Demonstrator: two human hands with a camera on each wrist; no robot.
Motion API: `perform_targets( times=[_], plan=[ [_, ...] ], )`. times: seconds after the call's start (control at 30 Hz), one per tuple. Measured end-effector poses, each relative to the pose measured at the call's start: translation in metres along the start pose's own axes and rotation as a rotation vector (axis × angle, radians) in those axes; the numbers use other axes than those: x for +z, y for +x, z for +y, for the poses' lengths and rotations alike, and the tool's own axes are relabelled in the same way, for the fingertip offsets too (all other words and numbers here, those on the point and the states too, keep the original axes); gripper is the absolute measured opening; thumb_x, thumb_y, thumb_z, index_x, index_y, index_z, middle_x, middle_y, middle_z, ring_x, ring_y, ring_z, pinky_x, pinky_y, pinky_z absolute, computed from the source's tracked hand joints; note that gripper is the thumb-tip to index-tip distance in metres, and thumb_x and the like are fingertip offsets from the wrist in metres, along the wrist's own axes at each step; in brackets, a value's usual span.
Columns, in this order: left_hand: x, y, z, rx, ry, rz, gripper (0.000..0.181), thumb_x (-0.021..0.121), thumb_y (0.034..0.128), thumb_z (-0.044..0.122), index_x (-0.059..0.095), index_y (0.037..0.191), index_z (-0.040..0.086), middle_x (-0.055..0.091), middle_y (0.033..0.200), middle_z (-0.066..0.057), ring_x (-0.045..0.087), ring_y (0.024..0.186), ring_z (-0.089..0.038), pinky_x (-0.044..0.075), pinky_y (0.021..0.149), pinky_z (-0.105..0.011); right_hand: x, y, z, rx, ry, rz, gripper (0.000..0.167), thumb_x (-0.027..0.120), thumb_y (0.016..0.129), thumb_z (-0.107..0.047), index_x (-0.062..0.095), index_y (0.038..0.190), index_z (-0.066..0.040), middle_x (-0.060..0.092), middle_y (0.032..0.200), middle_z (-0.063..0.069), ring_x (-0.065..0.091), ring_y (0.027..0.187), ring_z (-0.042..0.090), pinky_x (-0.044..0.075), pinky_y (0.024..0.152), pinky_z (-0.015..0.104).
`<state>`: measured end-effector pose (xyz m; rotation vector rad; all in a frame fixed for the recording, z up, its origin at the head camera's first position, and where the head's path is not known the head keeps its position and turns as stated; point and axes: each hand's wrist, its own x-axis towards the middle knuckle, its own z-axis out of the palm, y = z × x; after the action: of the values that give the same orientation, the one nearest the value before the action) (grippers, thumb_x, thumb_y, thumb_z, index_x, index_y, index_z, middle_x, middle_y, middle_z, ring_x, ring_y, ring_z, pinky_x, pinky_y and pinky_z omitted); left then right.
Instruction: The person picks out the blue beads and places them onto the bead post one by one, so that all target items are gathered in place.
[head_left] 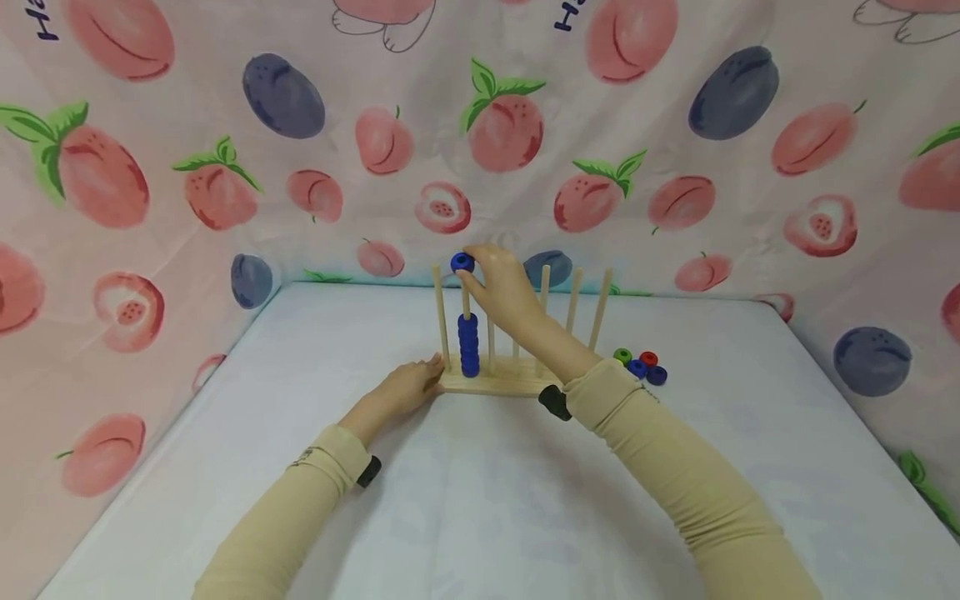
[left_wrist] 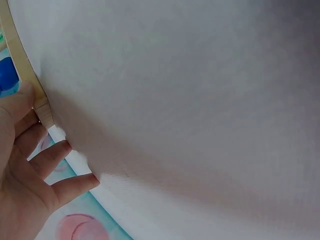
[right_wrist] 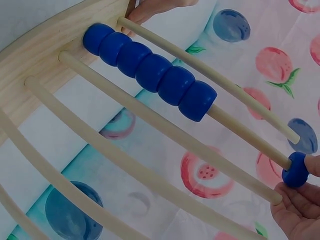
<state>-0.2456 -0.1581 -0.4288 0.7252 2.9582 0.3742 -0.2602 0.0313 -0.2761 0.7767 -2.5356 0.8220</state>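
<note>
A wooden peg stand with several upright rods stands on the table. Blue beads are stacked on its second rod from the left; the right wrist view shows this stack close up. Between thumb and fingers, my right hand pinches one blue bead at the top end of that same rod. My left hand holds the left end of the stand's base, thumb on one side and a finger at the end. Its other fingers are spread toward the tabletop in the left wrist view.
To the right of the stand lie several loose beads: a green bead, a red bead and blue beads. The white tabletop meets a fruit-printed cloth behind and at the sides.
</note>
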Motion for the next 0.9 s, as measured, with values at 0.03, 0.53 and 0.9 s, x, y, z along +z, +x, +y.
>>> perform_targets(
  times=[0.03,0.53,0.9],
  plan=[
    [-0.0002,0.0003,0.0001,-0.003,-0.002,-0.001,0.048,0.053,0.0961,0.021,0.044,0.136,-0.004,0.040,0.144,-0.021,0.050,0.122,-0.043,0.041,0.104,-0.050,-0.0005,0.0004,-0.0002,0.000,0.000,-0.005,0.038,0.058,0.094,-0.018,0.057,0.124,0.005,0.060,0.126,0.019,0.054,0.121,0.030,0.046,0.102,0.038],
    [0.0003,0.0001,-0.0024,-0.010,-0.012,-0.010,0.048,0.053,0.0961,0.021,0.044,0.137,-0.003,0.039,0.145,-0.020,0.049,0.123,-0.044,0.040,0.105,-0.050,0.0042,0.0002,0.0015,-0.023,0.014,0.048,0.032,0.058,0.094,-0.015,0.061,0.120,0.003,0.064,0.119,0.017,0.060,0.111,0.028,0.051,0.096,0.036],
    [-0.0029,-0.0006,-0.0017,-0.020,-0.035,-0.022,0.050,0.053,0.0963,0.022,0.042,0.138,-0.002,0.037,0.145,-0.019,0.048,0.125,-0.041,0.039,0.107,-0.049,0.0070,-0.0047,0.0032,-0.040,0.045,0.119,0.032,0.056,0.095,-0.017,0.061,0.120,0.002,0.065,0.119,0.016,0.061,0.110,0.027,0.051,0.095,0.037]
  ],
)
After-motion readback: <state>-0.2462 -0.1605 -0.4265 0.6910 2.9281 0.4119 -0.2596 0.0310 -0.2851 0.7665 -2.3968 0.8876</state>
